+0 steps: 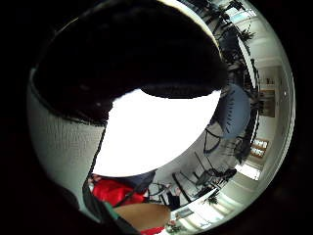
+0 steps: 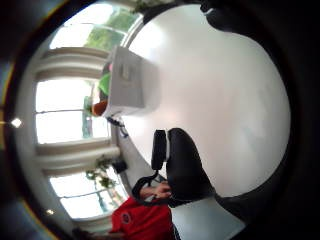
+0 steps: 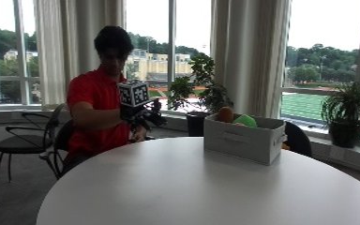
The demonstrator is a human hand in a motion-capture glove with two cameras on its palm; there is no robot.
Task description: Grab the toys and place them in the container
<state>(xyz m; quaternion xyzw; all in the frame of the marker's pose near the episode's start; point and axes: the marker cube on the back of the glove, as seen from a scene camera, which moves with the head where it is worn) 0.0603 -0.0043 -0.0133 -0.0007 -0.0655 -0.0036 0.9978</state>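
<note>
A grey fabric container (image 3: 242, 138) stands on the round white table (image 3: 186, 187), toward its far right side. An orange-brown toy (image 3: 225, 114) and a green toy (image 3: 245, 120) poke out of its top. No toy shows on the tabletop. My gloved right hand (image 3: 145, 117) is raised at chest height over the table's far left edge, well apart from the container, and holds nothing. The thumb side palm view looks across the table (image 2: 225, 100) to the container (image 2: 131, 82), with the green toy (image 2: 104, 82) at its mouth. A black gloved finger (image 2: 185, 170) shows relaxed.
A black chair (image 3: 24, 140) stands at the left on the carpet, and another chair (image 3: 298, 138) is behind the container. Potted plants (image 3: 348, 112) line the window sill. The person's bare hand (image 3: 139, 136) rests by the table's far edge.
</note>
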